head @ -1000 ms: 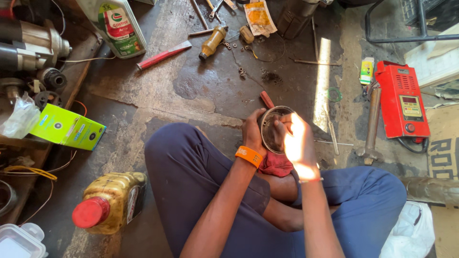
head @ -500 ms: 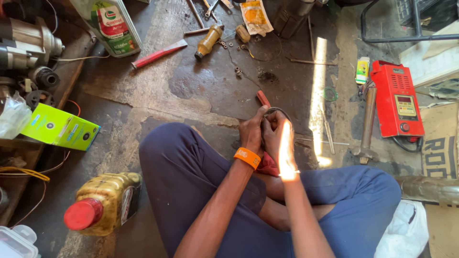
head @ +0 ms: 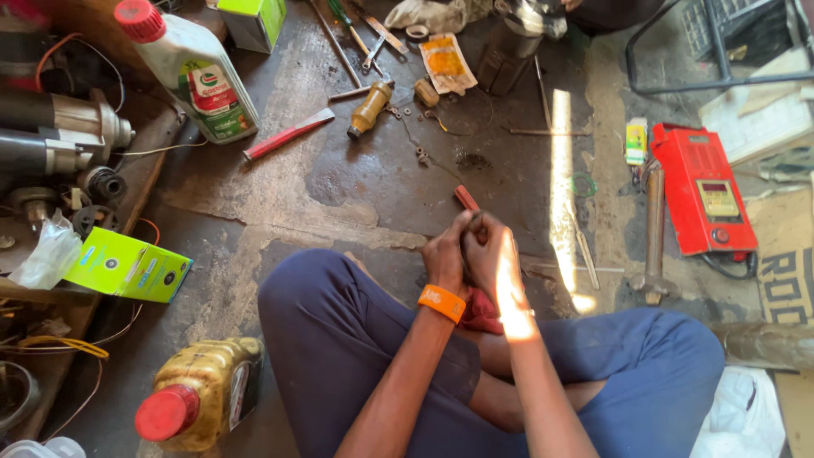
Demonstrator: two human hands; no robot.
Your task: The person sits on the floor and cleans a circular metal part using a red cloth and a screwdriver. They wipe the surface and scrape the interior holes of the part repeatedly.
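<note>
I sit cross-legged on the workshop floor in dark blue trousers. My left hand point(head: 445, 254), with an orange wristband point(head: 441, 303), and my right hand point(head: 494, 259) are pressed together above my lap. Both close around a small round metal part point(head: 475, 224), of which only a dark edge shows between the fingers. A red tool handle point(head: 465, 198) sticks out just past my fingertips; I cannot tell whether it is held or lying on the floor. A red rag point(head: 482, 315) lies under my wrists. Sunlight falls across my right forearm.
A red meter box point(head: 702, 193) and a long metal bar point(head: 654, 222) lie at the right. At the far side lie a brass-coloured fitting point(head: 370, 108), a red strip point(head: 288, 134), hand tools and an oil bottle point(head: 193, 72). A yellow jug point(head: 199, 393), a green box point(head: 127, 265) and motor parts crowd the left.
My hands have closed tighter over the round metal part, which showed openly a second ago and is now nearly hidden. The view has shifted slightly.
</note>
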